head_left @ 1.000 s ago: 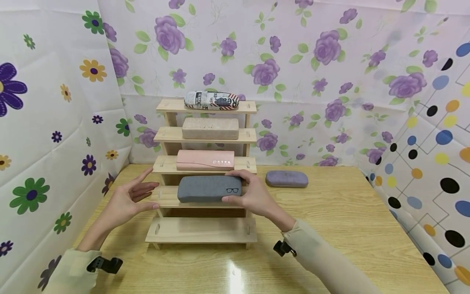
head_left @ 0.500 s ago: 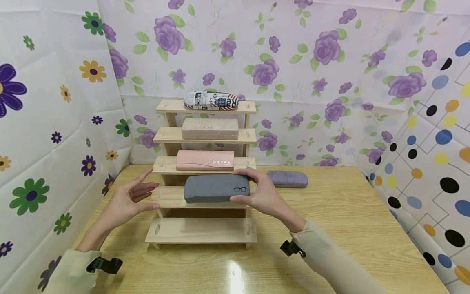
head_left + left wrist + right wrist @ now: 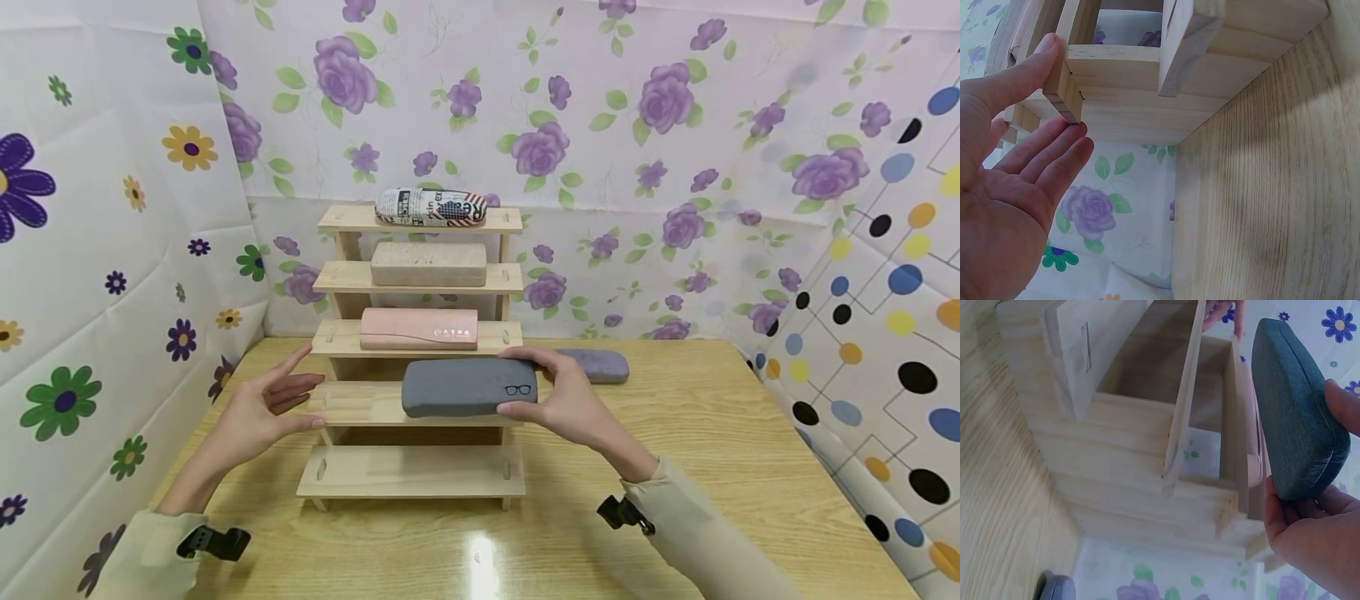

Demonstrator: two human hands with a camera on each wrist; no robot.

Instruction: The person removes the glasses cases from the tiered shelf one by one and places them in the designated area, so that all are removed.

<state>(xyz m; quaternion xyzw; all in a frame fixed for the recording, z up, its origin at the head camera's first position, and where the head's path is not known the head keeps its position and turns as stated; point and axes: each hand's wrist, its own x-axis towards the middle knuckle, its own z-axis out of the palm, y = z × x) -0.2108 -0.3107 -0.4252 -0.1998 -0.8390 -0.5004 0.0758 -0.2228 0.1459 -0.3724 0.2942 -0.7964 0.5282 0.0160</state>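
Glasses case [image 3: 461,388] in the right hand [image 3: 558,400], held before the wooden rack [image 3: 408,471].
Right fingers and thumb grip the grey-blue case's right end; in the head view it overlaps the second-lowest shelf [image 3: 352,402] and reaches past that shelf's right edge, while the right wrist view shows it apart from the rack. The left hand [image 3: 258,417] has its fingers loosely extended at the rack's left edge, contact unclear. A purple case [image 3: 603,367] lies near the tabletop's [image 3: 712,467] back edge.
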